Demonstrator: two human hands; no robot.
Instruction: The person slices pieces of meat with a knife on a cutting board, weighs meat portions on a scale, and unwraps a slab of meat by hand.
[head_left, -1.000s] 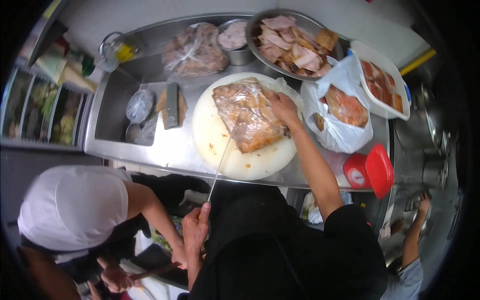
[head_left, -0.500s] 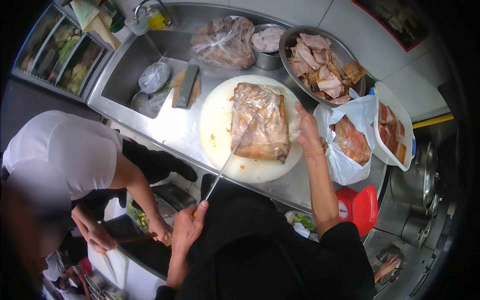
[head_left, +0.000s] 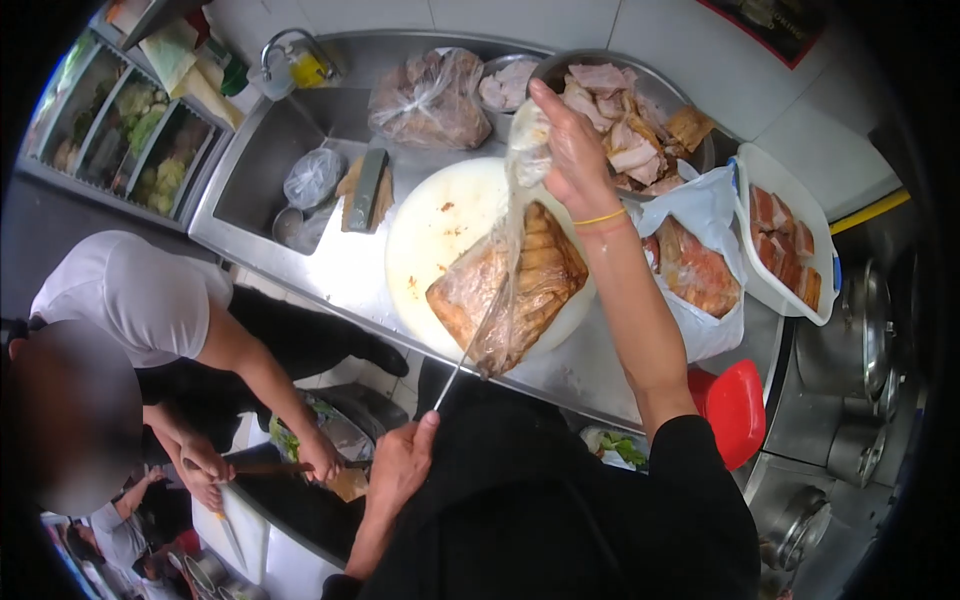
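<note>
A slab of browned meat (head_left: pixel 545 275), partly covered by clear plastic film, lies tilted on a round white cutting board (head_left: pixel 415 215). My right hand (head_left: pixel 580 160) is raised over the board's upper right, closed on the bunched film (head_left: pixel 525 150), which stretches down to the meat. My left hand (head_left: pixel 400 465), at the counter's front edge, grips the handle of a long knife (head_left: pixel 453 385). The blade points up and away from me, and its far part lies against the film and meat. The handle is mostly hidden in my fist.
Behind the board are bagged meat (head_left: pixel 430 100) and a metal bowl of meat pieces (head_left: pixel 640 130). Right are a white bag of meat (head_left: pixel 700 270), a white tub (head_left: pixel 790 240) and a red scale (head_left: pixel 735 415). A co-worker (head_left: pixel 150 300) works at left, holding a wooden handle.
My right hand has risen from beside the meat, pulling the film up off part of it. The slab has turned on the board. My left hand still grips the knife.
</note>
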